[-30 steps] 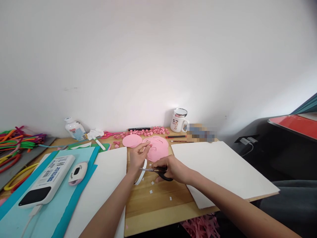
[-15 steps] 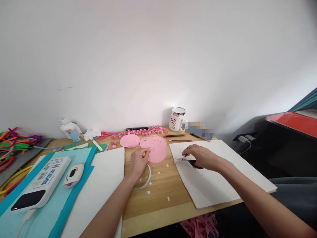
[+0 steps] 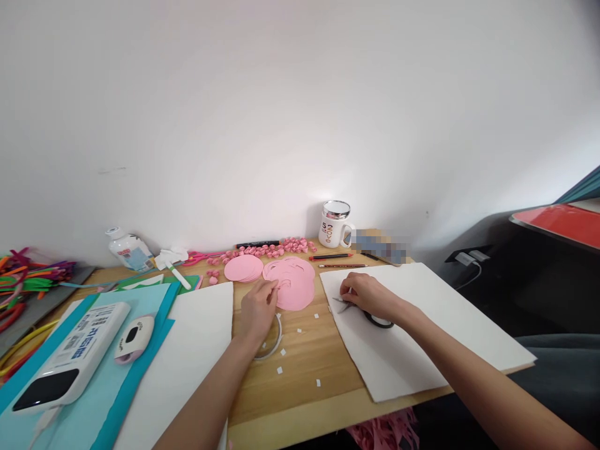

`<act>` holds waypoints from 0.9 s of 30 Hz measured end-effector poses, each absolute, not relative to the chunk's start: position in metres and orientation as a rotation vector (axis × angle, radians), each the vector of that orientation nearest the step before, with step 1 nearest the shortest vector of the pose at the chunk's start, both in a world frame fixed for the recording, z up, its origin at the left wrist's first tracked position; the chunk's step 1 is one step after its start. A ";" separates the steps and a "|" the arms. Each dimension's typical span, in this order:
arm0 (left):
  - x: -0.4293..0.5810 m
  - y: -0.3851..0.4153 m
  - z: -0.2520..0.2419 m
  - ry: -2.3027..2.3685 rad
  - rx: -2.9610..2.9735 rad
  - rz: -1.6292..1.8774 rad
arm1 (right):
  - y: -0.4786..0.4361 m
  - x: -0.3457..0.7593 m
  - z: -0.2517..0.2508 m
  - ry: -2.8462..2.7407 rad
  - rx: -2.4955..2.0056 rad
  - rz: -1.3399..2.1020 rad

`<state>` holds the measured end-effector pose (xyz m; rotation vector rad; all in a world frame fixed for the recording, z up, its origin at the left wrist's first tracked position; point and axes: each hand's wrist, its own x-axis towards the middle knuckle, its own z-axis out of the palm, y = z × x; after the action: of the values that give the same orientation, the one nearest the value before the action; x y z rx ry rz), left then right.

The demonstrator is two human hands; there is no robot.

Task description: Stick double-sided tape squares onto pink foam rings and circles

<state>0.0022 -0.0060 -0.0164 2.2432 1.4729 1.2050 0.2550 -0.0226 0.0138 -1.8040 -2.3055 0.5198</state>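
Where right grip (image 3: 368,295) curls, scissors (image 3: 347,305) lie beneath, pointing left.

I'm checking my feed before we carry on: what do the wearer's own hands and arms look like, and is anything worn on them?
The left hand and right hand are ungloved. The left forearm and right forearm show no sleeve, watch, bracelet, cable or clear marking. Rings or nail details are too small to tell.
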 end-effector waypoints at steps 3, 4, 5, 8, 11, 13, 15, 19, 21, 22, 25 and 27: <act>0.002 -0.008 -0.013 1.499 2.320 1.162 | -0.021 0.256 0.012 -2.274 -1.812 0.557; 0.003 -0.008 -0.012 1.504 2.315 1.162 | -0.021 0.256 0.012 -2.270 -1.812 0.570; 0.003 -0.009 -0.011 1.504 2.297 1.169 | -0.020 0.256 0.012 -2.268 -1.812 0.582; 0.004 -0.008 -0.009 1.468 2.185 1.207 | -0.019 0.257 0.011 -2.271 -1.828 0.600; 0.005 -0.007 -0.009 1.427 2.068 1.235 | -0.018 0.258 0.009 -2.272 -1.849 0.605; 0.005 -0.006 -0.008 1.412 2.032 1.238 | -0.018 0.258 0.008 -2.277 -1.851 0.610; 0.006 -0.007 -0.006 1.384 2.024 1.236 | -0.018 0.258 0.006 -2.283 -1.851 0.606; 0.009 -0.009 0.001 1.329 1.937 1.229 | -0.021 0.256 0.006 -2.288 -1.846 0.567; 0.010 -0.010 0.005 1.326 1.840 1.208 | -0.022 0.255 0.007 -2.294 -1.839 0.547; 0.011 -0.010 0.007 1.326 1.791 1.193 | -0.023 0.255 0.007 -2.295 -1.837 0.540; 0.010 -0.010 0.008 1.300 1.676 1.151 | -0.023 0.255 0.008 -2.291 -1.825 0.549; 0.009 -0.009 0.007 1.268 1.636 1.138 | -0.021 0.256 0.009 -2.264 -1.821 0.575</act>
<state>0.0094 -0.0093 0.0072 1.6362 1.2680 1.1384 0.2558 -0.0208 0.0086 -1.8208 -2.2637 0.5752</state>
